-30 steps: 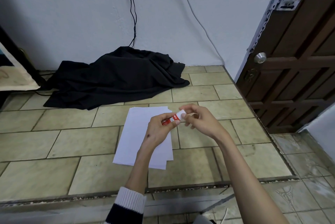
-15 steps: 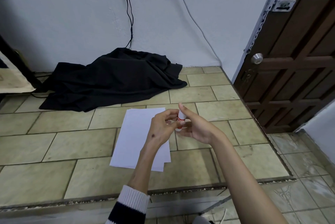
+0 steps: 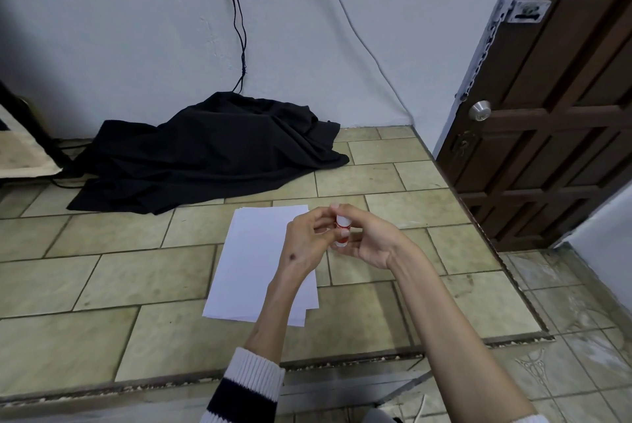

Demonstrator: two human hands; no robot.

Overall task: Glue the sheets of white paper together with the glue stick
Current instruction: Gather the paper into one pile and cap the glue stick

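Note:
A small stack of white paper sheets (image 3: 253, 258) lies on the tiled floor, its edges slightly fanned at the lower right. Above its right edge, both hands hold a small red-and-white glue stick (image 3: 342, 228) upright. My left hand (image 3: 305, 240) pinches the stick from the left with its fingertips. My right hand (image 3: 367, 238) cups it from the right and below, with a finger curled over the white top. Whether the cap is on or off is hidden by my fingers.
A heap of black cloth (image 3: 212, 152) lies against the white wall beyond the paper, with black cables (image 3: 239, 12) hanging above it. A dark wooden door (image 3: 547, 108) stands at the right. The raised tile platform ends in a step edge (image 3: 307, 368) close to me.
The glue stick went from lying sideways between my hands to standing upright. My right hand turned palm-up under it, and both hands stayed over the paper's right edge.

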